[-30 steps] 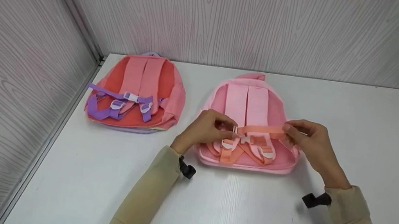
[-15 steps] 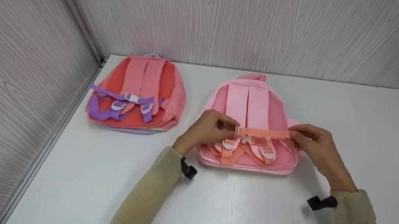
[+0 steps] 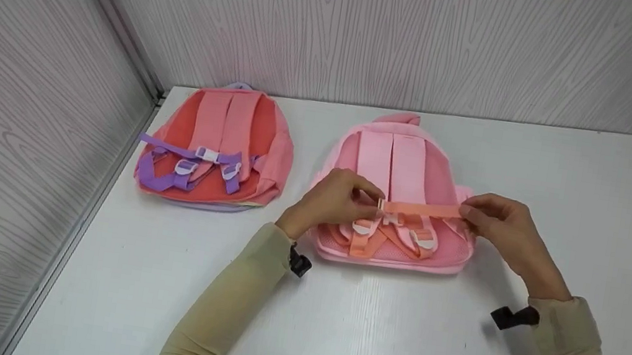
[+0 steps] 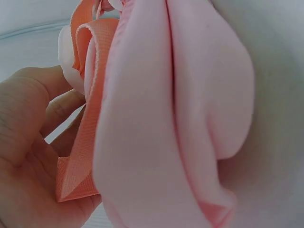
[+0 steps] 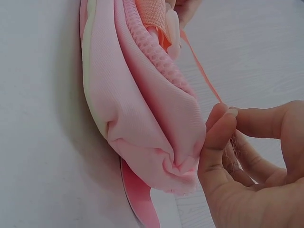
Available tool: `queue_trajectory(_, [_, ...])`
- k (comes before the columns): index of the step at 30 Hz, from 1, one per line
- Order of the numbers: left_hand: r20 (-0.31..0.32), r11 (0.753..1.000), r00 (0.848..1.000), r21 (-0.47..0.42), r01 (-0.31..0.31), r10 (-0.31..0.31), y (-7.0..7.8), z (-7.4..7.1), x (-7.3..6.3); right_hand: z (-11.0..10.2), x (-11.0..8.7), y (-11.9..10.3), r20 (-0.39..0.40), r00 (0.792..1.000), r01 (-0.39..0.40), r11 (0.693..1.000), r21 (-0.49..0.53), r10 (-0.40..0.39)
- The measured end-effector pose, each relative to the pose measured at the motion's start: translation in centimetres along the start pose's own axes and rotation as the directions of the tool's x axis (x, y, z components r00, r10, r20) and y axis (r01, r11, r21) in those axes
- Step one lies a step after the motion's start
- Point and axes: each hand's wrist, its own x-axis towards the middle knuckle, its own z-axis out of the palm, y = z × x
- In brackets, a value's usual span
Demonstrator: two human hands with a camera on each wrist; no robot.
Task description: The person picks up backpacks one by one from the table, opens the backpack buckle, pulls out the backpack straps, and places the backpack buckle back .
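Note:
A pink backpack (image 3: 391,264) lies on the table with its shoulder straps facing up. Across it runs an orange webbing strap (image 3: 424,209), stretched nearly straight between the two hands. My left hand (image 3: 338,199) pinches the pale buckle (image 3: 382,206) at the strap's left end. In the left wrist view the pale plastic (image 4: 69,52) shows at the fingertips, and a folded orange strap end (image 4: 78,178) hangs by the palm. My right hand (image 3: 499,230) pinches the strap's other end between thumb and index finger; frayed threads (image 5: 230,152) stick out below. A clip buckle (image 3: 391,219) lies just below the strap.
A coral backpack (image 3: 224,120) with purple straps (image 3: 165,180) lies to the left on the white table (image 3: 365,348). Wood-grain panels (image 3: 338,30) stand behind the table and at its sides. Both wrists carry black camera mounts (image 3: 514,318).
My right hand has moved slightly right, drawing the orange strap straighter. The left hand has shifted a little right, its fingers still on the buckle. The backpack stays in place.

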Motion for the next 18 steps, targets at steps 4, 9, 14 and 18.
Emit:
queue_trajectory(4, [0.009,0.999,1.000,0.037,-0.001,0.001,0.5,-0.1,0.1,0.0,0.0,-0.1,0.009,1.000,0.004,1.000,0.023,-0.004])
queue_trajectory(9, [0.013,0.999,1.000,0.045,0.006,-0.006,1.2,0.0,0.3,0.0,0.0,-0.1,0.010,1.000,0.000,1.000,-0.018,0.000])
queue_trajectory(14, [0.013,0.998,1.000,0.056,-0.009,0.009,1.7,0.4,0.5,0.0,0.0,0.0,0.006,1.000,0.006,0.999,-0.048,-0.005])
queue_trajectory(18, [0.008,0.998,1.000,0.049,-0.025,0.025,2.0,0.5,0.7,0.1,0.0,0.0,0.008,1.000,0.006,0.998,-0.055,-0.005])
